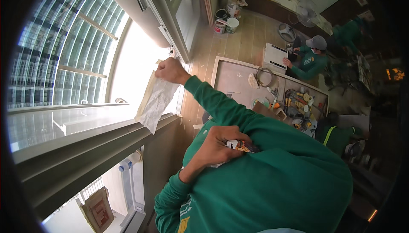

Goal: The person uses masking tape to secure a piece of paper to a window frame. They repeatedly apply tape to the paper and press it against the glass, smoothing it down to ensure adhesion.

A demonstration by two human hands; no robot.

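My right hand (170, 71) is raised towards the bright window opening, its fingers pinching the top of a strip of masking film (158, 101). The strip hangs down, thin, wrinkled and whitish, with a pale yellow tape band along one edge. Its lower end is over the window sill (106, 137); whether it touches is hard to tell. Close to my chest, my left hand (217, 145) is closed around a crumpled wad of printed paper (238, 146), mostly hidden by the fingers. Both arms are in green sleeves.
An open window frame (162, 15) stands beside the opening. Paint buckets (226, 23) are on the wooden floor behind. A low-rimmed board (236, 77) carries tools and a coiled hose (264, 77). A seated person (313, 56) in green holds a white panel (276, 57); other people work farther right.
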